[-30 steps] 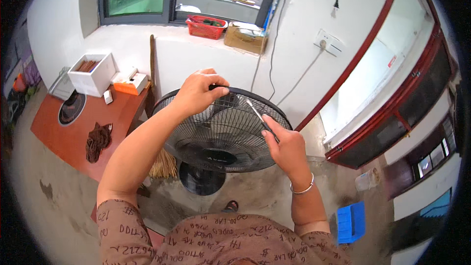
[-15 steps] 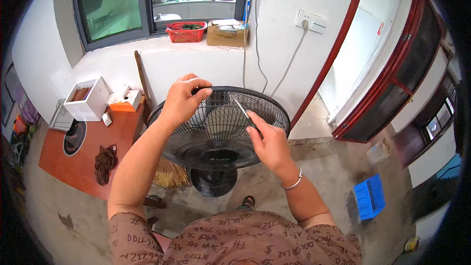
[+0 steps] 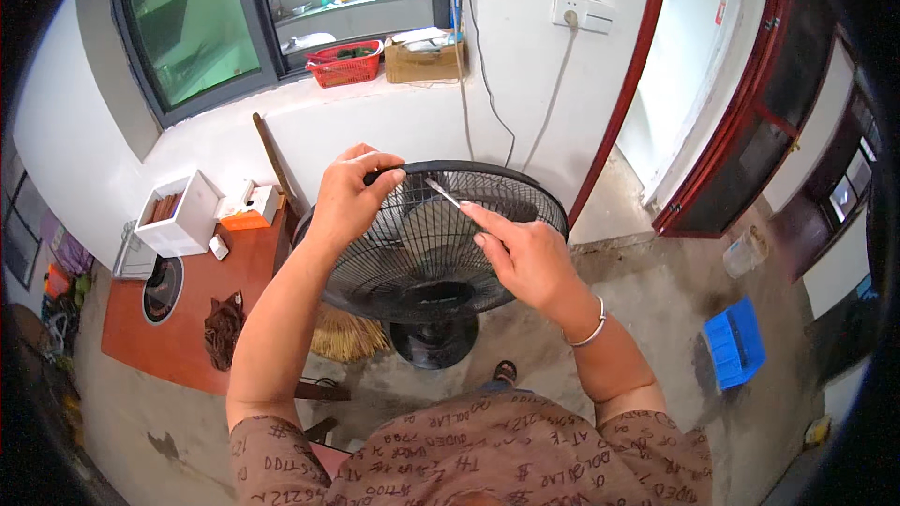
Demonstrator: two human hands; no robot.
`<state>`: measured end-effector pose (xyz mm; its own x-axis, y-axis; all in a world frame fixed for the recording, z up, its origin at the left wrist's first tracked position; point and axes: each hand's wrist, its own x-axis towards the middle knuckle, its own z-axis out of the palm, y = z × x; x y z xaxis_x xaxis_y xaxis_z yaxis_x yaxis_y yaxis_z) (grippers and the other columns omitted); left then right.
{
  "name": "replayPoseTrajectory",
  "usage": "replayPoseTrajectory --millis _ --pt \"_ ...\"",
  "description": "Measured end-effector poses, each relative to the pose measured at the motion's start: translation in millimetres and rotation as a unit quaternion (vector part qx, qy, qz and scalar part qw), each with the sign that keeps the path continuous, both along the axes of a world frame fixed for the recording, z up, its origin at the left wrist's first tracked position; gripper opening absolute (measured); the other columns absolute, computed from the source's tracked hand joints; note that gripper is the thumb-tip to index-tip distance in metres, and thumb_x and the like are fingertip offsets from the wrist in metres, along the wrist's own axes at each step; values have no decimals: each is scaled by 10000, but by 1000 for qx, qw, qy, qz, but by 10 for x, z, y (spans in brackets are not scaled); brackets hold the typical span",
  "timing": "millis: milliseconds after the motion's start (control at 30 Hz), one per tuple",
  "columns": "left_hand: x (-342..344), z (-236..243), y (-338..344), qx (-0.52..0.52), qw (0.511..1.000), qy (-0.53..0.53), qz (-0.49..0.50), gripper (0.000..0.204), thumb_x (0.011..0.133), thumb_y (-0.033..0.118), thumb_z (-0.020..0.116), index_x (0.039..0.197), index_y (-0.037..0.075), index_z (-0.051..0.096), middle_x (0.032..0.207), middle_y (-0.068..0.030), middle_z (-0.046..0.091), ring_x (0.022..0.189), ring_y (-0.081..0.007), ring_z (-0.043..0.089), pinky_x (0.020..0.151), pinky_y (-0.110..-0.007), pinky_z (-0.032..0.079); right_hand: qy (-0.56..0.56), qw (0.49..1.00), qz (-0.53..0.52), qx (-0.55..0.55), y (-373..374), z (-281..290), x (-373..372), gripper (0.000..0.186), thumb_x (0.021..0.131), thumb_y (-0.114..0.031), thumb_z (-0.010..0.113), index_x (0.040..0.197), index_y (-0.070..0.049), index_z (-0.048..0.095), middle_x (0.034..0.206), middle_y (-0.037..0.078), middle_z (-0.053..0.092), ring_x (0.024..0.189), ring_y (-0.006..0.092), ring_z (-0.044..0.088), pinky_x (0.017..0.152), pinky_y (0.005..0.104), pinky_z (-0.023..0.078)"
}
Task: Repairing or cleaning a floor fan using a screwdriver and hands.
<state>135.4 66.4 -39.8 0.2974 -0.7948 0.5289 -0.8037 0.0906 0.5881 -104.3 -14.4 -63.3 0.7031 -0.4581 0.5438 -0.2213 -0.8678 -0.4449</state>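
A black standing fan (image 3: 422, 253) with a round wire guard stands on the floor right in front of me, its face tilted up. My left hand (image 3: 349, 195) grips the guard's upper rim at the top left. My right hand (image 3: 525, 258) is above the guard's right half and pinches a thin metal tool (image 3: 441, 191), whose tip points up-left toward the rim close to my left hand. The fan's round base (image 3: 433, 342) shows below the guard.
A low red table (image 3: 178, 319) at left carries a white box (image 3: 180, 217), a small orange-and-white box (image 3: 251, 208) and a dark cloth (image 3: 223, 330). A broom head (image 3: 349, 335) lies by the fan base. A blue bin (image 3: 736, 342) sits on the floor at right. The window ledge holds a red basket (image 3: 345, 64) and a cardboard box (image 3: 424, 60).
The view has tipped upward, so the fan sits lower in frame. My left hand keeps hold of the guard rim; my right hand with the tool has edged closer to it.
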Motion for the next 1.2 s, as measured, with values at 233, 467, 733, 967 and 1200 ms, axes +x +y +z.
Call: replayPoseTrajectory --millis 233,467,733,967,1200 --pt "-47 -24 -39 -18 1000 -6 5 188 827 129 703 980 22 720 908 -113 649 843 -244 619 753 -336 487 113 992 -62 -1 56 238 -28 362 913 -207 569 1274 -199 586 724 190 655 674 382 653 620 488 528" --pt "-45 21 -41 -6 999 -40 4 214 845 137 688 1010 2 709 894 -104 622 819 -203 593 750 -312 473 146 985 -75 -47 97 394 32 345 913 -207 559 1254 -195 605 753 170 677 676 358 671 629 471 546" --pt "-61 5 -57 -3 999 -25 26 206 843 137 688 997 3 716 885 -104 624 830 -200 590 766 -307 463 76 990 -111 -45 185 14 157 393 909 -180 555 1302 -187 565 730 172 672 659 350 667 616 487 533" --pt "-54 -1 -43 1 1000 14 12 218 836 151 700 999 6 719 893 -98 631 847 -198 603 764 -308 467 35 998 -41 43 55 14 38 374 922 -193 558 1295 -184 565 751 177 665 690 378 650 645 493 516" --pt "-82 1 -46 -9 1000 -19 13 215 836 148 698 999 10 720 898 -100 634 824 -198 608 761 -309 477 24 998 -47 23 113 47 -19 370 917 -188 562 1286 -167 571 787 189 669 696 380 650 648 498 516"
